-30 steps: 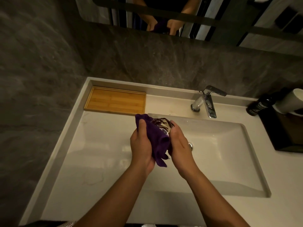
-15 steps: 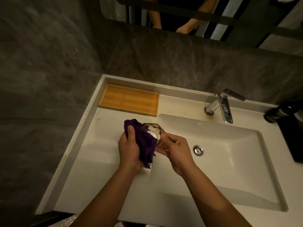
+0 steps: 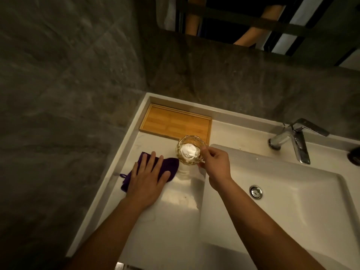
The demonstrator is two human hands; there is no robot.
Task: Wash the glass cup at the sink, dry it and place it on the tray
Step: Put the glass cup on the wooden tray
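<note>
My right hand (image 3: 215,165) pinches the rim of a faceted glass cup (image 3: 190,151), mouth up, held over the counter just in front of the near right corner of the wooden tray (image 3: 175,121). The tray is bare and lies in the back left corner of the counter. My left hand (image 3: 148,178) lies flat with fingers spread on a purple cloth (image 3: 169,166), which rests on the counter left of the cup. The sink basin (image 3: 292,201) is to the right.
A chrome faucet (image 3: 294,139) stands behind the basin, with the drain (image 3: 255,191) below it. A dark bottle (image 3: 354,154) shows at the right edge. A grey stone wall rises at the left and back. A mirror (image 3: 253,16) hangs above.
The hands have parted. My left hand carried the cloth down onto the counter and flattened on it. My right hand moved the cup up-left toward the tray. The camera swung left.
</note>
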